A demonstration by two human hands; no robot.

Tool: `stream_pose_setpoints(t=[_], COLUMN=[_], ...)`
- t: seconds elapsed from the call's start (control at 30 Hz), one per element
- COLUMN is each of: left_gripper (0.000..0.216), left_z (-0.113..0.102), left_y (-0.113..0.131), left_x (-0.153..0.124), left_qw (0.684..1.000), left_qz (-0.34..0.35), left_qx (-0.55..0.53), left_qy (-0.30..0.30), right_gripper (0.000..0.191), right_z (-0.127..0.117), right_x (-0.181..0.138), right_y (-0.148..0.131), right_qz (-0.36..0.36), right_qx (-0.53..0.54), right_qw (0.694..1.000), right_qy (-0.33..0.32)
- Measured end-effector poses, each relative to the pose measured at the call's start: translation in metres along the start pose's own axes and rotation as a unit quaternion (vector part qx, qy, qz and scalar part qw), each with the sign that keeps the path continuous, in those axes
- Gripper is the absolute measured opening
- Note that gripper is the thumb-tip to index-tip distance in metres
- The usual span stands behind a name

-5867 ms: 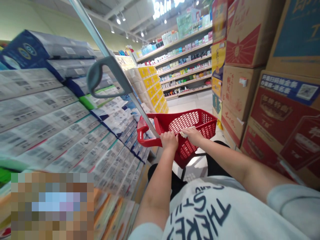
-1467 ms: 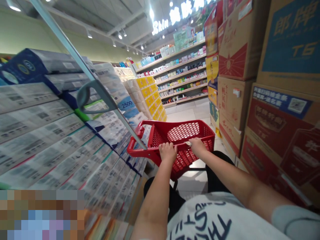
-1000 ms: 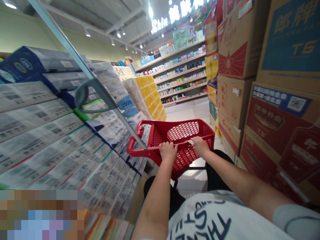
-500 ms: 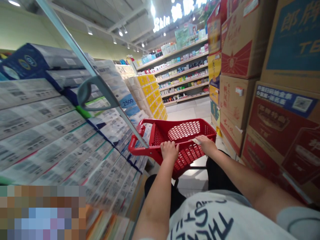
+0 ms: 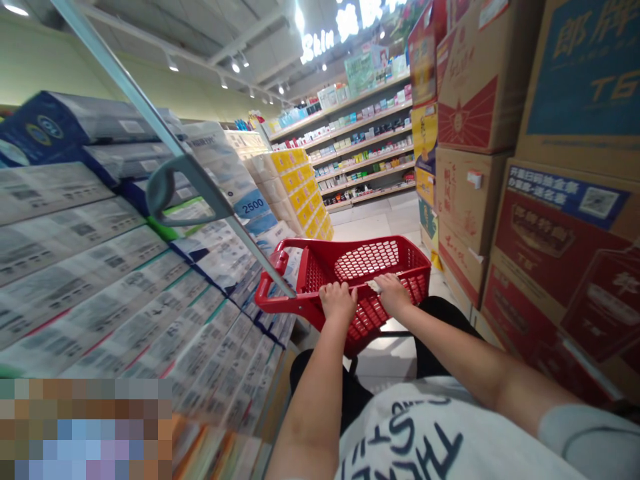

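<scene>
A red plastic shopping cart [image 5: 330, 245] with mesh walls stands in front of me, turned sideways. My left hand [image 5: 339, 301] is wrapped over its near rim, fingers curled to the inside. To its right, my right hand [image 5: 394, 295] is at the same rim, closed on a small whitish cloth or tissue [image 5: 373, 285] that touches the rim. Most of that piece is hidden under the fingers. The cart's red handle [image 5: 264, 292] lies at the left end. From its near side rises a metal pole [image 5: 250, 241] with a grey loop grip [image 5: 187, 190].
Stacked white packs [image 5: 90, 267] fill the left side, with yellow packs [image 5: 295, 187] farther along. Cardboard cartons [image 5: 473, 200] are piled close on the right. Beyond the cart, the pale floor [image 5: 373, 223] leads to shelves of small goods [image 5: 360, 147].
My right hand has slid left along the near rim with the whitish cloth or tissue, closer to my left hand. My left hand keeps its hold on the rim.
</scene>
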State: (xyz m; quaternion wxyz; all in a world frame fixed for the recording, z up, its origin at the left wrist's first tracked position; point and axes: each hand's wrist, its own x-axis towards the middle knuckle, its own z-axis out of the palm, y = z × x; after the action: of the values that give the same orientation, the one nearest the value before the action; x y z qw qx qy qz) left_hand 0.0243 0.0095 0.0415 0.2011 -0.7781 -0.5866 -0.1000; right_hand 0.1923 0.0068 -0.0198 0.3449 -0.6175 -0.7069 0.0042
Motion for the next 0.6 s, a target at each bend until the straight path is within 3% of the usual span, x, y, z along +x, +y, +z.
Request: stream_pose_setpoints(t=[0.17, 0.3, 0.47, 0.6], left_gripper=[0.041, 0.04, 0.042, 0.044], left_z=[0.001, 0.001, -0.001, -0.003], left_y=[-0.001, 0.0, 0.001, 0.0], left_x=[-0.002, -0.002, -0.001, 0.0], left_qw=[1.0, 1.0, 1.0, 1.0], left_qz=[0.004, 0.005, 0.003, -0.004], left_qx=[0.001, -0.001, -0.005, 0.0], left_qy=[0.007, 0.01, 0.002, -0.014], right_gripper=[0.051, 0.052, 0.04, 0.035], right_z=[-0.004, -0.009, -0.007, -0.004], right_x=[-0.002, -0.004, -0.004, -0.003], right_y=[0.037, 0.055, 0.028, 0.009], right_qz=[-0.081, -0.053, 0.016, 0.023], right_qx=[0.08, 0.087, 0.003, -0.067], right_qw=[0.993, 0.995, 1.0, 0.997], right_qy=[-0.019, 0.0, 0.01, -0.001])
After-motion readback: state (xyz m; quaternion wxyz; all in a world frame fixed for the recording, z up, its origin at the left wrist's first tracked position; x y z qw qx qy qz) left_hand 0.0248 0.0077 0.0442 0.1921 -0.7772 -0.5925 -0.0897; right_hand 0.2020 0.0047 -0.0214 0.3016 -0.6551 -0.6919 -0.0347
